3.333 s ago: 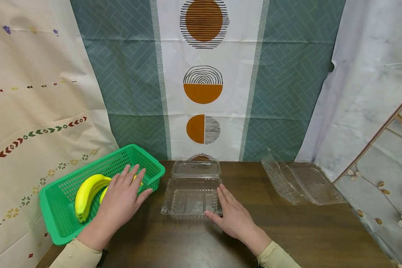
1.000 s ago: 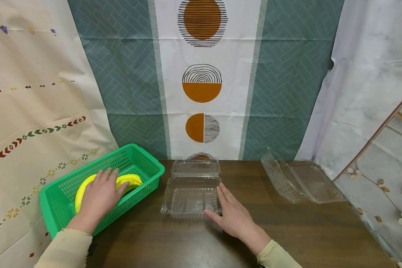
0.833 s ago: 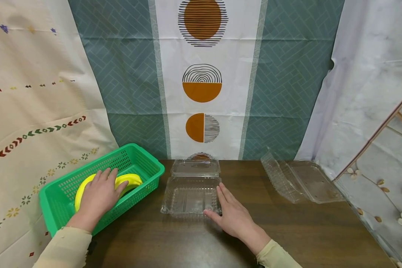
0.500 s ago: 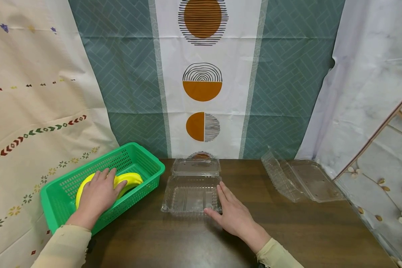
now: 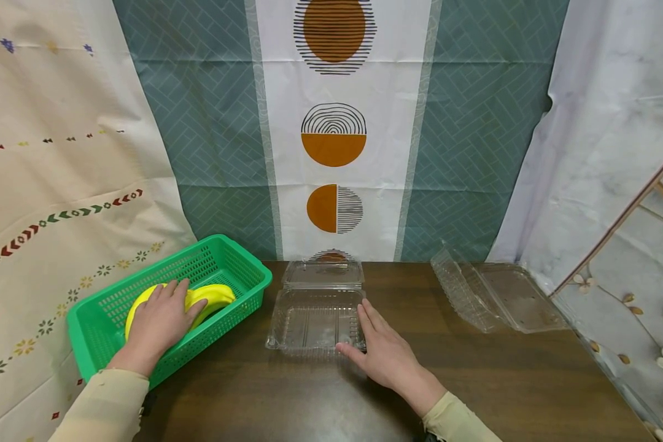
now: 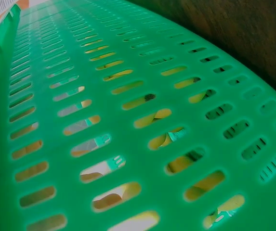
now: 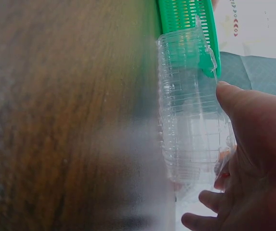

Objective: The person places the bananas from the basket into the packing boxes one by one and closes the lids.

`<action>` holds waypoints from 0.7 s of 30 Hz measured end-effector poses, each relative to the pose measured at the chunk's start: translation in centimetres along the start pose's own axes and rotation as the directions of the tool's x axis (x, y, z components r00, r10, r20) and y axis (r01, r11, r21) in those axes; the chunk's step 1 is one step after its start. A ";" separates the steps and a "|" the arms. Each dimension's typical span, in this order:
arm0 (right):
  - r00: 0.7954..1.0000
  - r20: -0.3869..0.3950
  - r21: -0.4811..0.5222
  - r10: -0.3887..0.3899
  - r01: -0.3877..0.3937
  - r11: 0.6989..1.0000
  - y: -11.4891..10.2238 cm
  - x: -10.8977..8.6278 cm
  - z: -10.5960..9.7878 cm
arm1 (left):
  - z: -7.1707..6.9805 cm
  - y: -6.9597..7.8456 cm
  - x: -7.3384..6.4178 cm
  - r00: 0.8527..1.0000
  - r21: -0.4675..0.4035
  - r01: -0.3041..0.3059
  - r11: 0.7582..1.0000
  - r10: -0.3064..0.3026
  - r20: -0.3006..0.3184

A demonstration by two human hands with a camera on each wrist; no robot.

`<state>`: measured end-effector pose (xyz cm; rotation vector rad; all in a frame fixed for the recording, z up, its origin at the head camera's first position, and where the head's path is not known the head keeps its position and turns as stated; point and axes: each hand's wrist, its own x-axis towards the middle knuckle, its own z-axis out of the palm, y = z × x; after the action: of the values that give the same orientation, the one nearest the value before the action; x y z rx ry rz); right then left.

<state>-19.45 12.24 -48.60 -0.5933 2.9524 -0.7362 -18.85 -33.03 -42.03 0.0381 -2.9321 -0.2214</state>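
My left hand [image 5: 157, 322] reaches into the green basket [image 5: 243, 255], its fingers and thumb over a yellow banana [image 5: 135, 305] and hiding its middle. Just right of the thumb lies more yellow banana [image 5: 218, 296]; whether the two are joined is hidden. In the left wrist view, the basket wall [image 6: 142, 108] fills the picture, with yellow seen through its slots. My right hand [image 5: 389, 356] rests against the near right corner of a clear plastic clamshell container [image 5: 309, 325], fingers straight along its side. The right wrist view has the thumb [image 7: 229, 96] at the container's rim [image 7: 203, 91].
The container's lid [image 5: 323, 274] lies folded back toward the wall cloth. A second clear clamshell [image 5: 522, 298] lies at the right rear of the brown table [image 5: 287, 399]. Patterned cloths [image 5: 215, 123] hang behind and at both sides.
Since the earliest frame, my left hand has moved left and down onto the banana. Over the last second it has shifted only slightly. My right hand and the container have stayed put.
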 end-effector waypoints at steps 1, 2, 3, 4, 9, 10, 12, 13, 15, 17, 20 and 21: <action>1.000 0.000 -0.001 0.000 0.000 1.000 0.0 0.0 0.0 | 0.0 0.0 0.0 1.000 0.000 -0.001 1.000 0.001 0.000; 1.000 0.001 -0.002 0.001 -0.001 1.000 0.0 0.0 0.0 | -0.1 0.0 0.0 1.000 0.001 -0.001 1.000 0.001 0.000; 1.000 0.002 -0.003 0.001 -0.001 1.000 0.0 0.0 0.0 | -0.1 0.0 0.0 1.000 0.001 -0.002 1.000 0.002 0.000; 1.000 0.003 -0.004 0.002 -0.002 1.000 0.0 0.0 0.0 | 0.0 0.0 0.1 1.000 0.002 -0.004 1.000 0.004 -0.001; 1.000 0.008 -0.006 0.005 -0.005 1.000 -0.1 0.1 -0.1 | 0.0 -0.1 0.1 1.000 0.004 -0.021 1.000 0.021 -0.003; 1.000 0.008 -0.006 0.006 -0.005 1.000 -0.1 0.1 -0.1 | 0.1 -0.1 0.2 1.000 0.004 -0.025 1.000 0.025 -0.003; 1.000 0.009 -0.006 0.004 -0.004 1.000 -0.1 0.1 -0.1 | 0.1 -0.2 0.2 0.999 0.001 -0.032 0.999 0.032 0.001; 1.000 0.010 -0.006 0.004 -0.004 1.000 -0.1 0.1 -0.1 | 0.1 -0.2 0.2 0.999 -0.004 -0.034 0.999 0.034 0.008; 1.000 0.010 -0.005 0.003 -0.003 1.000 -0.1 0.1 -0.1 | 0.1 -0.3 0.2 0.999 -0.022 -0.036 0.999 0.037 0.027; 1.000 0.009 -0.005 0.002 -0.002 1.000 -0.1 0.1 -0.1 | 0.1 -0.3 0.1 0.998 -0.043 -0.032 0.999 0.034 0.049; 1.000 0.006 -0.005 0.000 0.000 1.000 -0.1 0.0 -0.2 | 0.0 -0.3 0.1 0.997 -0.071 -0.028 0.997 0.033 0.074; 1.000 0.005 -0.005 0.000 0.000 1.000 -0.1 0.0 -0.2 | 0.0 -0.4 0.1 0.996 -0.076 -0.026 0.997 0.032 0.078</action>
<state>-19.43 12.19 -48.38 -0.5952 2.9506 -0.7264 -18.91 -33.40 -42.11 -0.0248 -2.9981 -0.3358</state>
